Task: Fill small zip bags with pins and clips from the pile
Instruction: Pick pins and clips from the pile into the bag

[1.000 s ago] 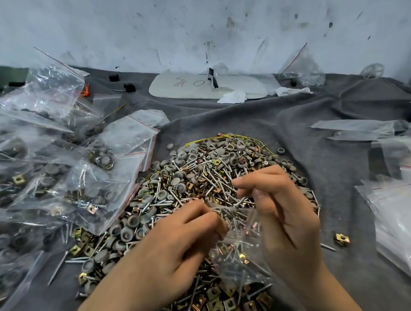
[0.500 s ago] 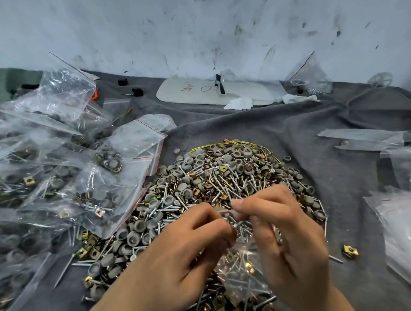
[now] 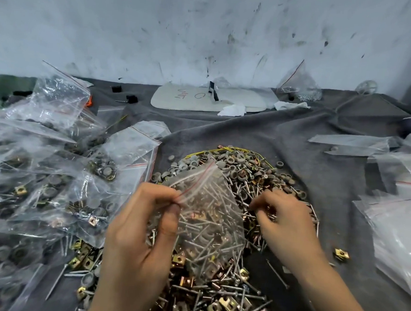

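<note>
Zip bags point(image 3: 54, 170), many, filled, heaped left of pile point(image 3: 241, 174): good share done. My left hand point(image 3: 141, 235) at pile's near-left edge, fingers point(image 3: 163, 193) and thumb clamped on mouth of open bag point(image 3: 210, 218), held over pile's middle. Contents hard to tell from pins behind. My right hand point(image 3: 287, 222) on pile's right side, fingers curled into pins. Blurred, cannot tell if anything gripped. Empty bags point(image 3: 399, 227) right of pile on surface point(image 3: 296, 141). Pile large, so much left.
</note>
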`<state>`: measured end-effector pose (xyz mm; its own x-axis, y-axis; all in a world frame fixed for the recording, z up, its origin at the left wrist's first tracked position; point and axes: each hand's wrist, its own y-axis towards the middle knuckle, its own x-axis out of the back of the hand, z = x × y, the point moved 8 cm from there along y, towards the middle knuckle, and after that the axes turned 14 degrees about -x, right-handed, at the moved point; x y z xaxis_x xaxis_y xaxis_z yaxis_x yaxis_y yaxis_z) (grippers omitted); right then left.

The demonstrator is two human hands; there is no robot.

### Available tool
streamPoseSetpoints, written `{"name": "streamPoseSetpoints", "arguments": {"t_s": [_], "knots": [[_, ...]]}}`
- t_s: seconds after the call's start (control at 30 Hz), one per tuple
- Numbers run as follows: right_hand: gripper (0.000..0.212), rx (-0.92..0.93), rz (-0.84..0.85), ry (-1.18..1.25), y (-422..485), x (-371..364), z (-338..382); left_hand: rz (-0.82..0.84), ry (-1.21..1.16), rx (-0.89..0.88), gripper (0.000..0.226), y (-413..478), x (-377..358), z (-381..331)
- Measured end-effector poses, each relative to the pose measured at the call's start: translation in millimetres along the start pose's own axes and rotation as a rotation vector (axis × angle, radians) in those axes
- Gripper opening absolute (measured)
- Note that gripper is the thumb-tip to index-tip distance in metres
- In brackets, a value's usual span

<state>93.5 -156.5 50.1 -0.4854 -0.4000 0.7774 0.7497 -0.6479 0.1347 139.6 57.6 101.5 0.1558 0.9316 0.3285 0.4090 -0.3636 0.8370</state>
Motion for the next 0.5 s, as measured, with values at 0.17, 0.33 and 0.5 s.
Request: {"name": "streamPoseSetpoints", "arguments": {"t_s": [0.17,0.33,0.5], "knots": [[0.009,0.034,0.215,-0.134,-3.2,-20.1,3.7,-0.054,0.021,0.075,0.011,-2.4,7.2,9.5],[0.008,0.079,0.251,-0.177,-3.7,-21.2,6.3,-0.052,0.028,0.077,0.011,-3.0,7.3,10.4],[0.005,0.119,0.275,-0.155,-5.6,-23.2,8.3,-0.063,0.030,0.068,0.011,-2.1,8.2,9.4]]}}
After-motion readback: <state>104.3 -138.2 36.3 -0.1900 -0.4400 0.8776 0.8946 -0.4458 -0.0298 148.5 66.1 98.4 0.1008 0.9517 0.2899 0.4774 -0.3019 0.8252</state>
